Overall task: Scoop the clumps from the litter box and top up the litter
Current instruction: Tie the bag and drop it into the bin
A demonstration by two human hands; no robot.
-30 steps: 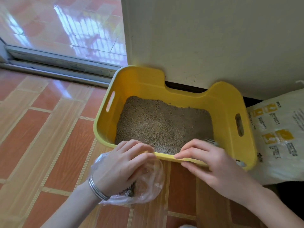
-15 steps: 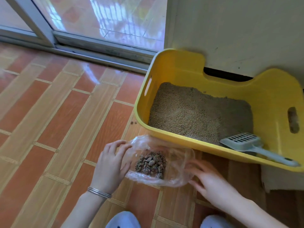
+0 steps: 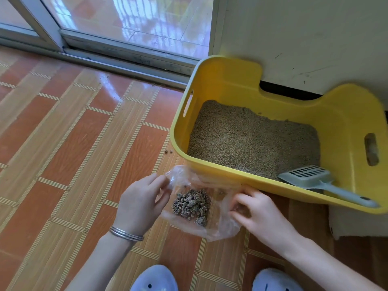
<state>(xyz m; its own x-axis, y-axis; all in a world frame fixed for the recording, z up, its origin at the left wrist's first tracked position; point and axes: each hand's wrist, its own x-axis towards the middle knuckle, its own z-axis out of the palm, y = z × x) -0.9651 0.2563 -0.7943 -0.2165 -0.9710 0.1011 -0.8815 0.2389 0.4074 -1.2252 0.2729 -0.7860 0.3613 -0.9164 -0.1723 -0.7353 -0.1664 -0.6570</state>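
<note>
A yellow litter box [image 3: 214, 166] stands on the tiled floor against a cream wall, with beige litter [image 3: 252, 139] spread inside. A grey slotted scoop [image 3: 315, 179] lies in its near right corner, handle over the rim. In front of the box lies a clear plastic bag [image 3: 218, 225] holding a pile of dark clumps [image 3: 192, 203]. My left hand [image 3: 140, 204] pinches the bag's left edge. The bag's right edge is gripped by my right hand [image 3: 260, 213]. Both hands hold the bag's mouth apart just above the floor.
Two stray litter grains [image 3: 168, 151] lie on the floor left of the box. A sliding glass door with a metal track [image 3: 117, 59] runs along the back. Blue slippers [image 3: 155, 278] show at the bottom edge. A pale bag's corner [image 3: 357, 223] lies right of the box.
My hands left the box's front rim and took the bag's two edges, spreading it so the clumps show. The view swung left, so the box now sits to the right.
</note>
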